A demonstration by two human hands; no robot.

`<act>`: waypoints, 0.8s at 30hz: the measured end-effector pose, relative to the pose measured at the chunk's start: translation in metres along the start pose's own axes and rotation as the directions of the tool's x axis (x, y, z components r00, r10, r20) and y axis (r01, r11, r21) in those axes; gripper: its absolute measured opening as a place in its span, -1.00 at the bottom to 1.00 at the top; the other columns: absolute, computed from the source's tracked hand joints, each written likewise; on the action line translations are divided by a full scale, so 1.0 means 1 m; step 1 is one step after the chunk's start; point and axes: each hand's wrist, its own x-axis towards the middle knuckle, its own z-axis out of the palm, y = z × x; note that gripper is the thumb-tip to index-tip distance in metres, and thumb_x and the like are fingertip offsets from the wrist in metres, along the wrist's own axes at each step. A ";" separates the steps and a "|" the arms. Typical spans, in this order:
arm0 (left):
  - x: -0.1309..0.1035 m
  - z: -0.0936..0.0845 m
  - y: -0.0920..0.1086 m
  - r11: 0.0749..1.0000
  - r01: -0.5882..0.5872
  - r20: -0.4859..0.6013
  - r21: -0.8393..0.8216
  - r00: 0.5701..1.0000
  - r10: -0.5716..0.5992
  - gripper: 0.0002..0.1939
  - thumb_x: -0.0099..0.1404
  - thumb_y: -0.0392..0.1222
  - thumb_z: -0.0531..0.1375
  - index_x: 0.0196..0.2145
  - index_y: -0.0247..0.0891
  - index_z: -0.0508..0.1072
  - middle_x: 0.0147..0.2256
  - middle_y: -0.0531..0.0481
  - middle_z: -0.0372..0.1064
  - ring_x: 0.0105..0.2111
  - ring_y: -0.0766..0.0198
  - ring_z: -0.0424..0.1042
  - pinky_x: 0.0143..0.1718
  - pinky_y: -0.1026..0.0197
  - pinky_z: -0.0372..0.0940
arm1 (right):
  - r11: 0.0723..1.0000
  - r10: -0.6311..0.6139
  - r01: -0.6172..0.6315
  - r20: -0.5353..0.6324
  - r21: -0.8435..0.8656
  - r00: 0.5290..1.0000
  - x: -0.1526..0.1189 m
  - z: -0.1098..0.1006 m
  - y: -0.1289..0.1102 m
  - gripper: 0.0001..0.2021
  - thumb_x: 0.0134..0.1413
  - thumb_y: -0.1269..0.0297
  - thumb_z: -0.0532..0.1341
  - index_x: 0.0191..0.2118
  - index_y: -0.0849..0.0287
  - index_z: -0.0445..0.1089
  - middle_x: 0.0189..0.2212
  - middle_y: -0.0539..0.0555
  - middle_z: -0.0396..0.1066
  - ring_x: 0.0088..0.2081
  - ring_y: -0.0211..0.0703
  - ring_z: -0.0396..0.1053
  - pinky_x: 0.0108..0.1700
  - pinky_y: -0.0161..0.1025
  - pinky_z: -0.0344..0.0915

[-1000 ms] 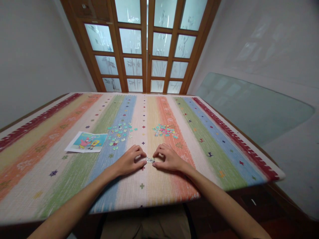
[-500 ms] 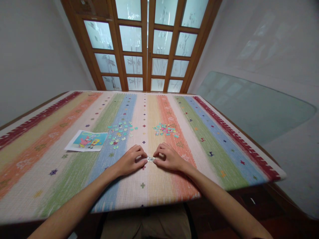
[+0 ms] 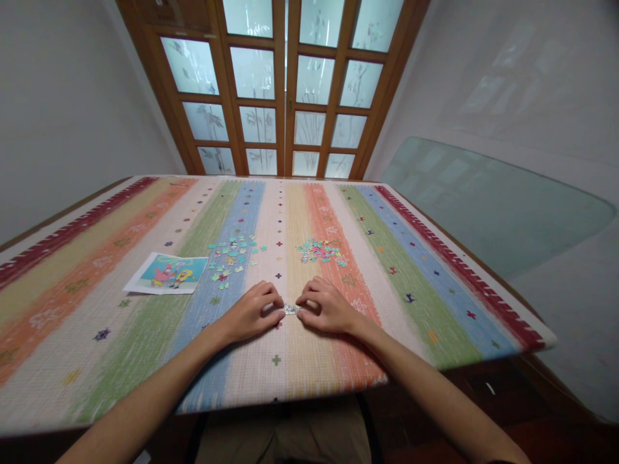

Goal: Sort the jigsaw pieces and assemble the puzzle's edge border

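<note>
Puzzle strip (image 3: 291, 310) | left fingers (image 3: 275, 317): nearly closed, pinching one end | right fingers (image 3: 306, 316): likewise, opposite end

Both bare forearms reach in from the lower corners, converging at centre. Bare left hand (image 3: 252, 312): palm down, fingers curled, thumb and index fingertips nearly meeting, pointing inward. Bare right hand (image 3: 327, 306) mirrors it, same pinching curl. Hands near each other, apart, fingertips facing. Wrists low, roughly in line with forearms.
</note>
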 end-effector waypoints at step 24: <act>-0.002 0.001 -0.004 1.000 0.006 0.012 0.019 1.000 -0.006 -0.93 0.35 -0.18 0.22 -0.27 -0.20 0.48 -0.25 -0.04 0.36 -0.23 0.16 0.35 -0.10 0.08 0.30 | 0.999 0.022 -0.022 -0.024 0.030 0.999 -0.001 -0.001 -0.001 -0.91 0.04 0.34 0.36 -0.28 0.14 0.55 -0.33 0.10 0.41 -0.25 -0.05 0.37 -0.19 -0.12 0.33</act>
